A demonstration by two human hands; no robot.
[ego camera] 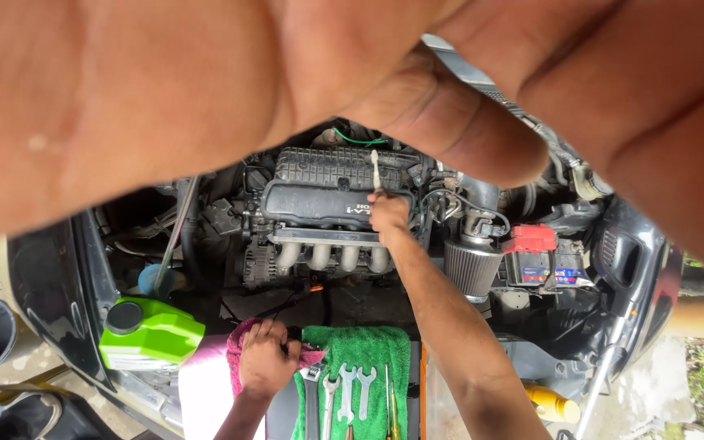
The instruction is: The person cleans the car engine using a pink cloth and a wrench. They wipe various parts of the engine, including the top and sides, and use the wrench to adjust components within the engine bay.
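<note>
Our right hand (388, 213) pinches a thin white stick (375, 169) over the ribbed black engine cover (327, 183). Our left hand (264, 358) is closed on a black handle (293, 333), with steel wrenches (345, 389) on green terry cloth (385, 358) just beside it.

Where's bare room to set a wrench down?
Green towel above the wrenches, beside the left hand on the pink cloth; engine cover left of the right hand and its white-handled tool. Crowded around battery and air filter.

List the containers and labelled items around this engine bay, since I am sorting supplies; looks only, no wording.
Green jug: left front edge of the bay, squat bright-green plastic, black cap, pale label.
Yellow bottle: lower right, lying tilted, yellow with white cap.
Battery: right of engine, dark box, red terminal cover, blue-and-red label.
</note>
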